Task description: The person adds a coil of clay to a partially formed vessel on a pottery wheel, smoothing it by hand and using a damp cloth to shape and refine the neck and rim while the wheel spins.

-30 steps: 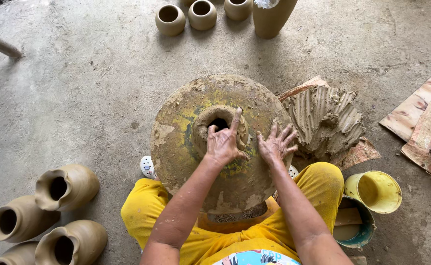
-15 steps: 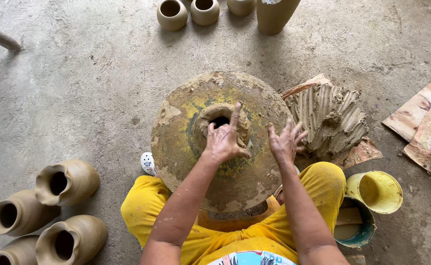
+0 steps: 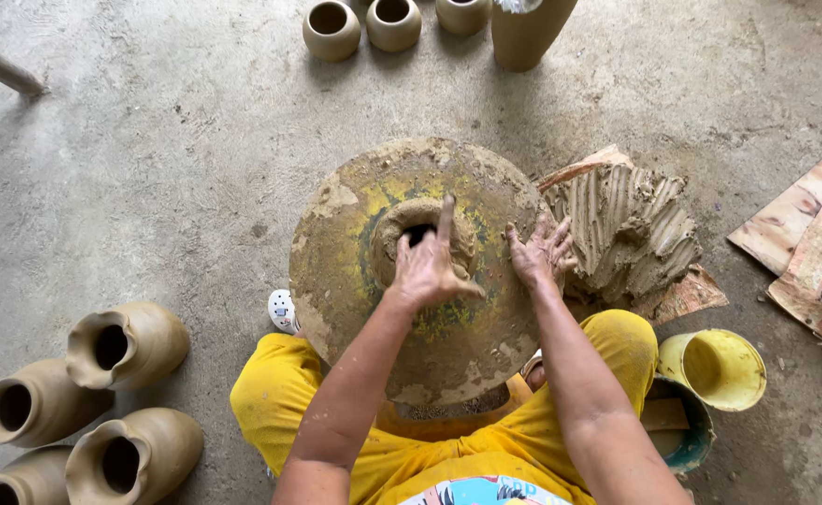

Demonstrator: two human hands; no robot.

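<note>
Concrete floor [image 3: 149, 168], seen from above, person seated with knees apart in yellow trousers [image 3: 271, 393]. Bottom-left corner of the floor: four unfired clay jugs [image 3: 126, 341] lying on their sides, mouths open toward the left, packed close, some touching. A thin pole [image 3: 0, 65] cuts across the top-left corner. Along the top edge, three small round pots [image 3: 331, 28] in a row, then a taller clay vase [image 3: 528, 33] just beside them. Centre: round potter's wheel [image 3: 346, 281], yellow paint showing through dried mud, resting between the knees. On its middle sits a low ring of wet clay [image 3: 402, 224] with a dark hole. Left hand [image 3: 430, 271] lies on the near side of the ring — index finger stretched straight out over the hole's rim, the other fingers loosely curled, gripping nothing. Right hand [image 3: 542, 252] is at the wheel's right edge, fingers spread wide and muddy, flat against the surface, holding nothing. Just right of the wheel, a big lump of raw clay [image 3: 635, 229] scored with finger grooves, sitting on a scrap of board [image 3: 692, 295]. Below that, a yellow bucket [image 3: 715, 369] tipped against a teal bucket [image 3: 687, 440] beside the right knee. At the right edge — flat pieces of plywood [image 3: 804, 234].
</note>
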